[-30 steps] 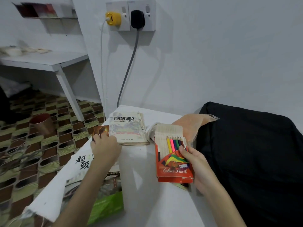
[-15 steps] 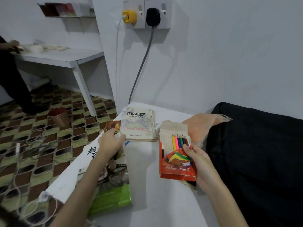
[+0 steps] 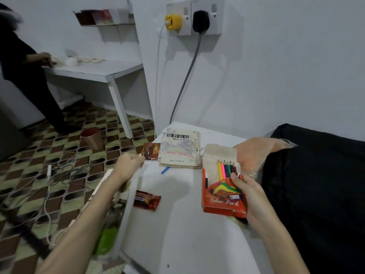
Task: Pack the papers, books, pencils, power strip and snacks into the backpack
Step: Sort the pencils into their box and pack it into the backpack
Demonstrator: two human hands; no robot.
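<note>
Fingers [image 3: 240,181] of your right hand [image 3: 254,198] wrap the Colour Pencils box [image 3: 222,186], thumb on its front, held above the worktop [image 3: 183,234]. It looks light, thin card with the flap open, so keep it upright or pencils may slide out; grip low on the sides. Your left hand [image 3: 128,167] curls by a snack wrapper [image 3: 151,151]; whether it pinches that, I cannot tell. Below those fingers lies a chocolate bar [image 3: 147,199].

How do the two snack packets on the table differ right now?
The far snack packet lies beside the book, pinched at its edge by the left hand; the near snack bar lies alone, untouched. The far one looks squarer, the near one longer. Both have dark red-brown wrappers.
</note>
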